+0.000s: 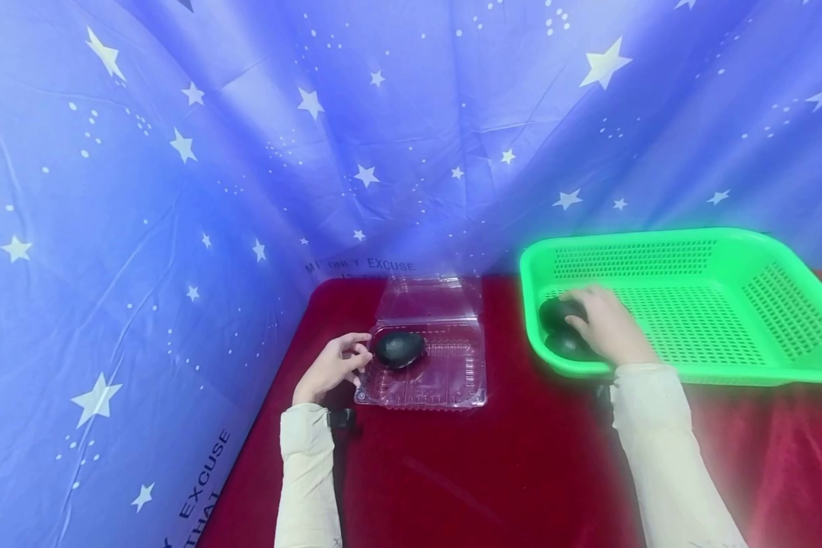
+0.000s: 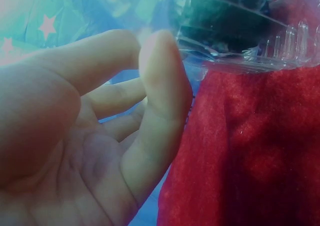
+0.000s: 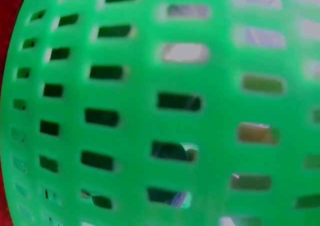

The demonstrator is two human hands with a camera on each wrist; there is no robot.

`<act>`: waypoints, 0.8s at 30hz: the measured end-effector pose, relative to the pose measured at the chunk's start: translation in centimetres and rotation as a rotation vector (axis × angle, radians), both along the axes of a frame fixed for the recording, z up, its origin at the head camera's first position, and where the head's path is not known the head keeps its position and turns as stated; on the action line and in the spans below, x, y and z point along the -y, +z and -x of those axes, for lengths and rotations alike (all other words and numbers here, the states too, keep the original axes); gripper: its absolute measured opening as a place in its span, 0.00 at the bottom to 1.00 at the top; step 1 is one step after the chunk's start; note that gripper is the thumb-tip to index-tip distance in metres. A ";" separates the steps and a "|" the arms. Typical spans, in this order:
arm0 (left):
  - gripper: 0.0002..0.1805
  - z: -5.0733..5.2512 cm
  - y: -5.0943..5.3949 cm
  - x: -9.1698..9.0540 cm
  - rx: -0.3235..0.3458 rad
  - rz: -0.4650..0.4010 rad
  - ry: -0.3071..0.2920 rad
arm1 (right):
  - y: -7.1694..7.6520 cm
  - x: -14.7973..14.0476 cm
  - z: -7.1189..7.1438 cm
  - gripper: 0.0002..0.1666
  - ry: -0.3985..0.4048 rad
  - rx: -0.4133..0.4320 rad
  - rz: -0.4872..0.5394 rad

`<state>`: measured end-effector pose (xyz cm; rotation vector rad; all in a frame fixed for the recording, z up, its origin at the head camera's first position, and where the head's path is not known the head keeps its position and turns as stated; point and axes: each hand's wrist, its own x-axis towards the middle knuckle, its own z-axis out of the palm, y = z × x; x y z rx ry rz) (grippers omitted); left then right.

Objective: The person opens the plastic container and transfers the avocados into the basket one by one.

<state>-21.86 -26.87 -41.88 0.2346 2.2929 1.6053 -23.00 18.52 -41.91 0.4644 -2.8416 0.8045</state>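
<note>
A dark, egg-shaped avocado (image 1: 400, 350) lies in the left part of an open clear plastic box (image 1: 452, 387), whose lid (image 1: 430, 298) is folded back. At the box's left rim, my left hand (image 1: 332, 367) has its thumb and index finger bent together, pinching the edge. In the left wrist view, the fingertips (image 2: 162, 53) meet beside the plastic. Inside the green basket (image 1: 705, 374), my right hand (image 1: 610, 323) grips a dark avocado (image 1: 558, 312), fingers over its top. Another avocado (image 1: 567, 346) sits nearer, against the basket's left corner. The basket wall hides the right hand in its wrist view.
A red cloth (image 1: 438, 472) covers the table under box and basket. Blue curtains (image 1: 418, 114) with white stars hang close behind and on the left. The basket's raised rim stands right of the box, with bare cloth between them.
</note>
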 end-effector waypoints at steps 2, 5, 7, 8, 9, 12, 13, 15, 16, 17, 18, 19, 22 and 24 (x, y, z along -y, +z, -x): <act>0.26 0.0 0.1 -0.1 0.000 0.000 0.002 | 0.2 0.0 -0.1 0.23 -0.001 0.005 -0.006; 0.26 -0.1 0.1 -0.1 -0.002 0.001 0.001 | 0.5 0.1 -0.2 0.22 -0.002 -0.004 -0.005; 0.26 -0.1 0.2 -0.1 -0.005 0.000 0.001 | 0.7 0.3 -0.3 0.22 -0.001 -0.022 0.002; 0.26 0.0 0.1 -0.1 -0.009 0.000 -0.001 | 0.8 0.4 -0.3 0.22 -0.003 -0.033 0.007; 0.26 0.0 0.1 -0.1 -0.011 0.000 -0.003 | 0.9 0.5 -0.3 0.22 -0.005 -0.042 0.010; 0.26 0.0 0.0 0.0 -0.015 0.001 -0.006 | 1.4 1.1 -0.4 0.23 -0.005 -0.057 0.026; 0.26 0.0 -0.1 0.1 -0.016 0.002 -0.007 | 1.5 1.3 -0.4 0.23 -0.003 -0.061 0.031; 0.26 0.0 -0.1 0.0 -0.011 0.000 -0.007 | 1.8 1.9 -0.4 0.23 0.006 -0.067 0.041; 0.26 0.0 -0.1 0.0 -0.009 -0.001 -0.006 | 1.9 2.1 -0.4 0.23 0.012 -0.070 0.046; 0.26 0.0 -0.1 0.0 -0.008 -0.001 -0.006 | 1.9 2.4 -0.4 0.24 0.015 -0.073 0.048; 0.26 0.1 -0.1 0.0 -0.007 0.001 -0.006 | 1.9 2.7 -0.4 0.24 0.019 -0.076 0.048; 0.26 0.1 0.0 0.0 -0.008 0.004 -0.007 | 1.9 3.0 -0.4 0.24 0.022 -0.076 0.052; 0.26 0.1 0.0 -0.1 -0.012 0.013 -0.008 | 1.9 4.0 -0.3 0.24 0.033 -0.085 0.060; 0.26 0.0 0.1 -0.1 -0.017 0.017 -0.010 | 1.8 4.7 -0.3 0.25 0.041 -0.092 0.064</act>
